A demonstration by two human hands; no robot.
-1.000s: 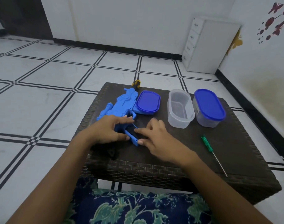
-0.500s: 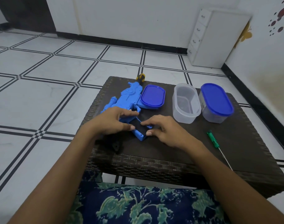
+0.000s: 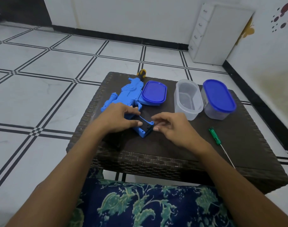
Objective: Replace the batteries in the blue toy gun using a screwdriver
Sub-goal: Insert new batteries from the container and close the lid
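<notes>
White tiled floor (image 3: pixel 41 95) with dark lines. White drawer unit (image 3: pixel 218 35) in the far right corner. Dark woven table (image 3: pixel 189 145) in front of the person.

Blue toy gun (image 3: pixel 128 92) lies flat on the table's left half, barrel to the far side, grip toward the person. A dark recess (image 3: pixel 144 126) shows in the grip.

Two clear tubs stand on the right half, side by side. The open tub (image 3: pixel 187 99) is nearer the gun, and the lidded tub (image 3: pixel 218 97) has a blue top. A loose blue lid (image 3: pixel 154 92) lies touching the gun's right side.

Left hand (image 3: pixel 117 118) grasps the grip, fingers curled over it, thumb along the near edge. Right hand (image 3: pixel 174 128) has loosely curled fingers, with the tips at the grip's butt end; cannot tell whether it is pinching.

Green-handled screwdriver (image 3: pixel 214 136) lies alone near the right edge, well apart from the hands.
</notes>
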